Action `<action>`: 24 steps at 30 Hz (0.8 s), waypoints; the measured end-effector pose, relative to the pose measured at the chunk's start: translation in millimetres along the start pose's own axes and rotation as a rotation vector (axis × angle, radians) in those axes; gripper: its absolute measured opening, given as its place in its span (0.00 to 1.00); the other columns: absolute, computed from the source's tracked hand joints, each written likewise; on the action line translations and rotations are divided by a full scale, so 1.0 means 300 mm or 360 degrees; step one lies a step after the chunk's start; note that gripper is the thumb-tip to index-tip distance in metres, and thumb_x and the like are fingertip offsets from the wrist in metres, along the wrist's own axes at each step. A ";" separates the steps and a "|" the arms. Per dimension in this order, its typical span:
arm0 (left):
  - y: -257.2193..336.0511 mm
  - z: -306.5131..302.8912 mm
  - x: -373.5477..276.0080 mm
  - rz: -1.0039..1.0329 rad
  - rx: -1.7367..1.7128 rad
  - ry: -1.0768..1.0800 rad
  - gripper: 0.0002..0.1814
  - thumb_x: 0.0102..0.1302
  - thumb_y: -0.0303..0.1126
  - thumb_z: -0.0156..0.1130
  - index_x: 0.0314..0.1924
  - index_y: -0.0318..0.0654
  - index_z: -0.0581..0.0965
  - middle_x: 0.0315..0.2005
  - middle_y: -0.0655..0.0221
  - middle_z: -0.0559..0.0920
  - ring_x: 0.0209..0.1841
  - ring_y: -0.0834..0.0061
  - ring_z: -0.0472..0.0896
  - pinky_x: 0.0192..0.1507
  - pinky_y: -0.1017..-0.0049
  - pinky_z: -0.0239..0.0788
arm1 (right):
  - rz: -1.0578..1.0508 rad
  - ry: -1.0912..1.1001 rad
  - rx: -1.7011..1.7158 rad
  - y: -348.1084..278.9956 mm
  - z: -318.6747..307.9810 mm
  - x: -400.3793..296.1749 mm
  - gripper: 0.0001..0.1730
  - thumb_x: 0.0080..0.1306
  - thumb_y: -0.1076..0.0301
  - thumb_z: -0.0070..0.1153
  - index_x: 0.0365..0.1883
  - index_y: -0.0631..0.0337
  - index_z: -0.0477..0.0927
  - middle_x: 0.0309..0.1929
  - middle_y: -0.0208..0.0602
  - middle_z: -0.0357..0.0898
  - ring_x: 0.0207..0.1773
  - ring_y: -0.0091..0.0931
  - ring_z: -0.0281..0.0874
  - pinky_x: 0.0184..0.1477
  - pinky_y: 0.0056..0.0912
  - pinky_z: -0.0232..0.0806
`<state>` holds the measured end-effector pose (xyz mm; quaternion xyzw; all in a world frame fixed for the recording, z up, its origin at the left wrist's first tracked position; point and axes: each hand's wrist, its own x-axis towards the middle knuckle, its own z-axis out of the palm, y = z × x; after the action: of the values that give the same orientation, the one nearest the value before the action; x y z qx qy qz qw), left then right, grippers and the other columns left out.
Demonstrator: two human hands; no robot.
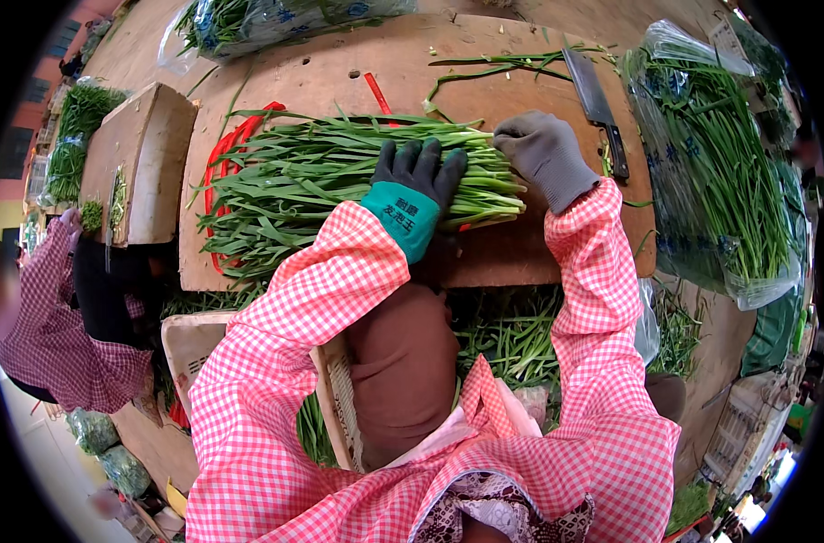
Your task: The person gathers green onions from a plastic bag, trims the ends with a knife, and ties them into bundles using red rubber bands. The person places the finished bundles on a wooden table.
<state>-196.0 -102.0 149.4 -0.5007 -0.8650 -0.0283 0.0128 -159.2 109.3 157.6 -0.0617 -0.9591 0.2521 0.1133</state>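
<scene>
A thick bunch of garlic chives (pixel 303 170) lies across a wooden board (pixel 296 88), its pale cut stems to the right. My left hand (pixel 422 176), in a black and teal glove bearing writing, rests on top of the bunch near the stems with its fingers slightly apart; the thumb is hidden. At the stem ends is my right hand (pixel 541 153), in a grey glove with its fingers closed. Whether a stem is pinched inside it is hidden. Red ties (pixel 225 156) show at the leafy end and under the bunch. A cleaver (pixel 591 95) lies right of my right hand.
Loose chive leaves (pixel 500 64) lie along the board's far edge. Bagged chives stand right (pixel 724 170) and at the back (pixel 269 24). A plastic crate (pixel 334 400) is by my leg, with loose greens (pixel 513 339) below the board. Another person (pixel 79 332) sits at left beside a second board (pixel 120 163).
</scene>
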 end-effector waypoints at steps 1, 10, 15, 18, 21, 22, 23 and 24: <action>-0.002 -0.002 -0.001 -0.0003 0.0011 -0.0010 0.59 0.36 0.61 0.69 0.67 0.47 0.53 0.61 0.52 0.62 0.62 0.48 0.60 0.63 0.47 0.46 | 0.0010 -0.0051 -0.0048 -0.006 -0.002 0.008 0.09 0.55 0.63 0.57 0.30 0.57 0.83 0.31 0.43 0.79 0.37 0.39 0.77 0.39 0.36 0.68; -0.011 -0.005 0.005 -0.0026 -0.0056 -0.0082 0.43 0.53 0.47 0.61 0.67 0.47 0.54 0.63 0.48 0.59 0.64 0.46 0.59 0.64 0.45 0.42 | -0.0024 -0.0250 -0.0174 -0.052 0.022 0.142 0.12 0.56 0.61 0.54 0.34 0.56 0.83 0.33 0.45 0.79 0.40 0.40 0.77 0.41 0.39 0.69; -0.026 0.052 0.001 -0.0077 -0.0006 0.0114 0.43 0.51 0.42 0.58 0.67 0.41 0.54 0.61 0.46 0.61 0.61 0.47 0.62 0.63 0.49 0.48 | -0.0274 -0.0352 -0.0071 -0.075 0.154 0.225 0.15 0.55 0.66 0.53 0.40 0.57 0.81 0.37 0.49 0.79 0.41 0.43 0.77 0.44 0.39 0.69; -0.028 0.005 -0.004 -0.0246 -0.0460 0.0098 0.65 0.30 0.55 0.75 0.66 0.36 0.52 0.61 0.43 0.58 0.60 0.45 0.62 0.63 0.54 0.52 | -0.0297 -0.0504 -0.0064 -0.077 0.204 0.222 0.17 0.53 0.68 0.54 0.42 0.59 0.79 0.38 0.50 0.78 0.42 0.44 0.76 0.44 0.40 0.68; -0.025 -0.016 -0.014 -0.0279 -0.0445 0.0128 0.64 0.31 0.55 0.74 0.65 0.34 0.54 0.62 0.43 0.57 0.61 0.45 0.60 0.63 0.53 0.52 | -0.0448 -0.0543 0.0038 -0.057 0.234 0.211 0.13 0.53 0.67 0.54 0.37 0.60 0.80 0.35 0.51 0.78 0.39 0.46 0.77 0.40 0.42 0.69; -0.025 -0.025 -0.012 -0.0288 -0.0388 0.0096 0.63 0.31 0.56 0.74 0.65 0.34 0.54 0.62 0.43 0.56 0.61 0.45 0.60 0.63 0.54 0.51 | -0.0467 -0.0601 0.0085 -0.049 0.247 0.214 0.11 0.53 0.67 0.53 0.34 0.60 0.80 0.33 0.51 0.78 0.38 0.46 0.77 0.39 0.43 0.69; -0.026 -0.039 -0.006 -0.0295 -0.0332 0.0064 0.63 0.31 0.56 0.74 0.65 0.33 0.54 0.62 0.43 0.56 0.62 0.46 0.59 0.64 0.54 0.50 | -0.0485 -0.0659 0.0132 -0.041 0.258 0.213 0.10 0.54 0.67 0.51 0.31 0.60 0.80 0.32 0.51 0.78 0.37 0.47 0.77 0.38 0.45 0.69; -0.035 -0.054 -0.002 -0.0305 -0.0264 0.0032 0.63 0.31 0.57 0.73 0.65 0.32 0.55 0.62 0.43 0.55 0.63 0.46 0.59 0.64 0.54 0.49 | -0.0455 -0.0637 0.0047 -0.043 0.271 0.207 0.10 0.54 0.67 0.51 0.30 0.61 0.80 0.31 0.51 0.78 0.36 0.47 0.77 0.37 0.44 0.69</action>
<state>-204.8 -108.8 165.1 -0.4148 -0.9034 -0.1059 -0.0227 -240.3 70.9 106.6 0.1275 -0.9576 0.2546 -0.0436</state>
